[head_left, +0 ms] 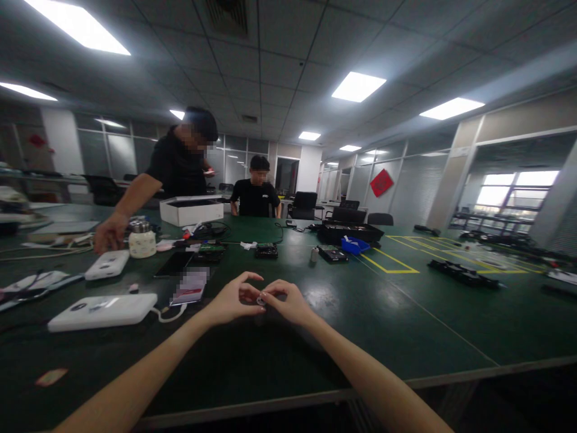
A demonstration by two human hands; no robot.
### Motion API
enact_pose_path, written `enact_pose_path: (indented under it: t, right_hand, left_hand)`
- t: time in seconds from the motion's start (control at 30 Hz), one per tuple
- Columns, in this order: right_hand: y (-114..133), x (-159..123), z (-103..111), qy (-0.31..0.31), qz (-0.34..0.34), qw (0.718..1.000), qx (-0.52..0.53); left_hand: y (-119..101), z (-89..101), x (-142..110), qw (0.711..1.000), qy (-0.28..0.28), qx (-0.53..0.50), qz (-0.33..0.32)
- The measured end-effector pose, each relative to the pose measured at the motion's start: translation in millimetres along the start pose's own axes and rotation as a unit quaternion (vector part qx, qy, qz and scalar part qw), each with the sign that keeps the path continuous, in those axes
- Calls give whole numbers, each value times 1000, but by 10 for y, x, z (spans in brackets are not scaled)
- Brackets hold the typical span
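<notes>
Just above the table's near side, a small ring-shaped, silvery piece [260, 300] sits between my fingertips; its exact kind is too small to make out. My right hand [288, 302] pinches it between thumb and fingers. From the other side, my left hand [234, 299] holds it with thumb and a curled finger, its index finger lifted above. Left of my hands lies a phone [192, 288] with a lit screen, beside a white cable [171, 319]. A large white power bank [103, 311] rests farther left.
A green table [383, 325] spans the view. Ahead are a hard drive [332, 254], a small metal cylinder [314, 255], a blue tray [354, 245] and circuit boards [265, 251]. At left, a standing person's hand [112, 233] is by another white device [107, 265]; another person [256, 195] sits opposite.
</notes>
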State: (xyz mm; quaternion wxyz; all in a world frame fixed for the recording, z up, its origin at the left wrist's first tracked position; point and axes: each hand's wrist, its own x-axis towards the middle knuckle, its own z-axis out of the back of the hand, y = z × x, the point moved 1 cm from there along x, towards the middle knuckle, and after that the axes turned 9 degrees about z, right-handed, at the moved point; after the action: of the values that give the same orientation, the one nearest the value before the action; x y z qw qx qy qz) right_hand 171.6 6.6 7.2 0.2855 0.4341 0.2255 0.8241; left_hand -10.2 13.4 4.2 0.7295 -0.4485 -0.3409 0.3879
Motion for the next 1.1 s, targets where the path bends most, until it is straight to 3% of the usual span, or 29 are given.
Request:
enact_pose_path:
  t: [0.27, 0.43, 0.6, 0.73, 0.97, 1.03, 1.1]
  right_hand:
    - [-32, -2, -40, -16, -27, 999, 2]
    - [-111, -9, -93, -2, -79, 992, 97]
    - [-195, -8, -120, 8, -139, 967, 213]
    - [-184, -25, -92, 17, -172, 955, 239]
    - [-113, -29, -64, 40, -165, 956, 241]
    - [-115, -26, -65, 38, -168, 956, 238]
    - [-117, -24, -65, 38, -168, 960, 221]
  left_hand:
    - [-17, -7, -12, 1000, 3, -11, 1]
    - [-22, 5, -6, 1000, 9, -15, 2]
    - [-26, 11, 24, 996, -89, 1, -17]
    - [-40, -23, 15, 990, -122, 56, -30]
    - [-144, -47, -27, 993, -82, 62, -54]
    - [-138, -11, 15, 989, -119, 70, -58]
    - [-68, 68, 86, 975, -192, 89, -60]
